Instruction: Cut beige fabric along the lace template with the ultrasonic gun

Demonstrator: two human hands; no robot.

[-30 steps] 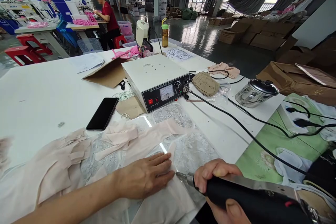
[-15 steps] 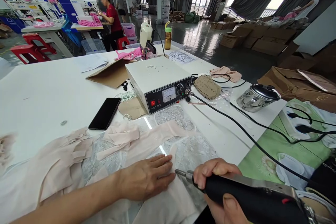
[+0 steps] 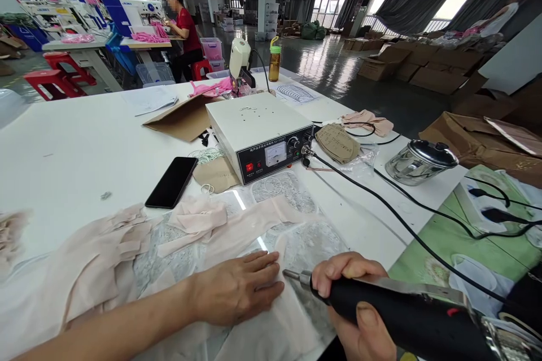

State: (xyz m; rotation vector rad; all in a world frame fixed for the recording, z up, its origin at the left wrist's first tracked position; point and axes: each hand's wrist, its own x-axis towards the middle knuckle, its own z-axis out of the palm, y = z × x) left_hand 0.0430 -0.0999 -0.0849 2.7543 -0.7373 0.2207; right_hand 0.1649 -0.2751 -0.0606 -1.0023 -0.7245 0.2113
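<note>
My left hand [image 3: 241, 287] lies flat, fingers stretched out, on a pale pink piece of fabric [image 3: 271, 324]. Under the fabric is a clear sheet [image 3: 326, 242] on the table. Wrapped in my right hand [image 3: 351, 287] is a black handheld ultrasonic welder [image 3: 402, 310] with a thin metal tip. The tip points left, close to my left fingertips and just over the fabric's edge; whether it touches cannot be made out. More pale fabric pieces [image 3: 93, 259] lie heaped on the left. A white control box [image 3: 262, 118] with a dial and a lit red switch stands behind my hands.
A black phone [image 3: 171, 182] lies left of the box, near brown card pieces [image 3: 218, 174]. A black cable [image 3: 381, 197] runs from the box toward the right. A steel pot [image 3: 421, 162] stands near the table's right edge. A person in red [image 3: 186, 28] sits at a sewing machine behind.
The view has shifted slightly, so the scene sits a little farther right. My left hand stays on the fabric, and the welder remains in nearly the same place.
</note>
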